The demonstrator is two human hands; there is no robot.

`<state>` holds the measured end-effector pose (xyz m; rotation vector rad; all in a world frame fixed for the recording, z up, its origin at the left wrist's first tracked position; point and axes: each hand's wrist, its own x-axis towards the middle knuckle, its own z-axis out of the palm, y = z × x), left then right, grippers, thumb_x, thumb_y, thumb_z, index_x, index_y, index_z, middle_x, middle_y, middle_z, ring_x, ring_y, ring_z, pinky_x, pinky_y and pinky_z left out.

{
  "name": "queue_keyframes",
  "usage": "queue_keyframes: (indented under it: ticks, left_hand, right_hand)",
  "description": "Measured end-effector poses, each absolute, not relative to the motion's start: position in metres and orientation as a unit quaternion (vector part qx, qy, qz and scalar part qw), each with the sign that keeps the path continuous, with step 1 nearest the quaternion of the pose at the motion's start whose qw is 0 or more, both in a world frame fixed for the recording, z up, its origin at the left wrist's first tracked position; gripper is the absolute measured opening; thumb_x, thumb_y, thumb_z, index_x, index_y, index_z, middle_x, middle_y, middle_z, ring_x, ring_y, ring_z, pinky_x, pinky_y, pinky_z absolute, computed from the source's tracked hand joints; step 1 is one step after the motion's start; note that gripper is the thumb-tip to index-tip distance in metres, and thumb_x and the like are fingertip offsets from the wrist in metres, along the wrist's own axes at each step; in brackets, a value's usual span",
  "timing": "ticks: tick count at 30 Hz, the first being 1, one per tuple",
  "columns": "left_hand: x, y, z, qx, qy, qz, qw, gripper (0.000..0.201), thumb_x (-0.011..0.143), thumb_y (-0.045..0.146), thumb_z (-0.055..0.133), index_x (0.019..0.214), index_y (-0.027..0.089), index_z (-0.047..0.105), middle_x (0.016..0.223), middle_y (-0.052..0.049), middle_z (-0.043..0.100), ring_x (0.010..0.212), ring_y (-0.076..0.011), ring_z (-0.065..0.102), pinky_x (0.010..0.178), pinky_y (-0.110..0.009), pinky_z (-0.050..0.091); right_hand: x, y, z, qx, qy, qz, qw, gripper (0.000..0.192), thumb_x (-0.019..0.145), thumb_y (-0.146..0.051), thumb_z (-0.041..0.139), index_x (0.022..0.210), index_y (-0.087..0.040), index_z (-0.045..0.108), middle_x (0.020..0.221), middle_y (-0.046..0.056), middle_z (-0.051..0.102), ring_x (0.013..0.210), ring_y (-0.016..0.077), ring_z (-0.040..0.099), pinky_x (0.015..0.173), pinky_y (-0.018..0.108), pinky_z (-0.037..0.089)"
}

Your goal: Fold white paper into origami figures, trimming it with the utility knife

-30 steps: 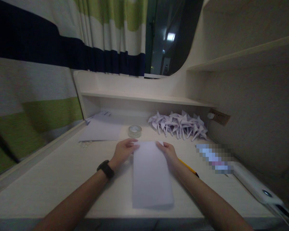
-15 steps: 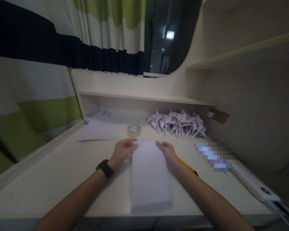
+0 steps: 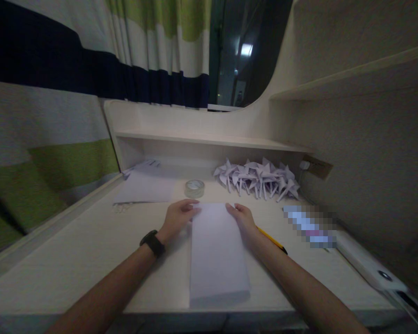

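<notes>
A: What can't we make out here?

B: The light is dim, and a blurred patch (image 3: 309, 226) on the right of the counter (image 3: 73, 260) hides whatever lies there. The pencil (image 3: 272, 240) is partly covered by our right forearm, and a white device (image 3: 372, 266) runs off the frame's lower right corner.

A: And the paper?

B: The folded white sheet (image 3: 218, 253) lies flat in the middle of the counter, long and narrow, its near end at the counter's front edge. Our left hand (image 3: 177, 217) and right hand (image 3: 243, 218) rest on its far corners, fingers held together and pressing down flat, pinching nothing.

A: Beyond it?

B: A tape roll (image 3: 194, 188), loose sheets (image 3: 146, 188), and a heap of paper pinwheels (image 3: 257, 180) under the shelf (image 3: 209, 139).
</notes>
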<state>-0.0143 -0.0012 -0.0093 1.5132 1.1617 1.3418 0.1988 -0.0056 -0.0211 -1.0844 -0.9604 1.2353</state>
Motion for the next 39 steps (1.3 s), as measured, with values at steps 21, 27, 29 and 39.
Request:
queue_keyframes:
  ticks: [21, 27, 29, 39]
  left_hand:
    - [-0.016, 0.0, -0.009, 0.616, 0.474, 0.521, 0.353, 0.031, 0.066, 0.032, 0.073, 0.092, 0.014, 0.072, 0.067, -0.003, 0.068, 0.058, -0.0138, 0.06, 0.052, -0.022, 0.046]
    - [-0.015, -0.004, -0.004, 0.616, 0.476, 0.517, 0.354, 0.03, 0.066, 0.031, 0.073, 0.091, 0.015, 0.072, 0.067, -0.003, 0.07, 0.06, -0.0154, 0.063, 0.053, -0.023, 0.049]
    - [-0.015, -0.005, -0.003, 0.617, 0.474, 0.52, 0.353, 0.028, 0.067, 0.03, 0.073, 0.091, 0.015, 0.072, 0.068, -0.004, 0.071, 0.061, -0.0159, 0.064, 0.054, -0.024, 0.05]
    - [-0.015, -0.003, -0.002, 0.617, 0.469, 0.521, 0.359, 0.027, 0.072, 0.032, 0.069, 0.091, 0.014, 0.071, 0.071, -0.005, 0.072, 0.061, -0.0162, 0.065, 0.052, -0.024, 0.051]
  right_hand:
    - [0.203, -0.001, -0.026, -0.463, -0.412, 0.505, 0.6, 0.042, 0.061, -0.055, 0.074, 0.059, -0.017, 0.056, 0.048, -0.003, 0.054, 0.043, 0.0106, 0.044, 0.044, 0.025, 0.029]
    - [0.202, 0.0, -0.028, -0.458, -0.406, 0.499, 0.614, 0.039, 0.061, -0.05, 0.075, 0.057, -0.018, 0.053, 0.047, -0.005, 0.051, 0.043, 0.0094, 0.04, 0.044, 0.024, 0.027]
    - [0.202, 0.0, -0.028, -0.454, -0.405, 0.497, 0.619, 0.039, 0.061, -0.049, 0.075, 0.056, -0.018, 0.053, 0.048, -0.005, 0.051, 0.044, 0.0096, 0.041, 0.045, 0.024, 0.028]
    - [0.204, 0.005, -0.027, -0.464, -0.436, 0.44, 0.633, 0.04, 0.061, -0.054, 0.074, 0.059, -0.018, 0.057, 0.049, -0.004, 0.053, 0.046, 0.0103, 0.042, 0.046, 0.024, 0.031]
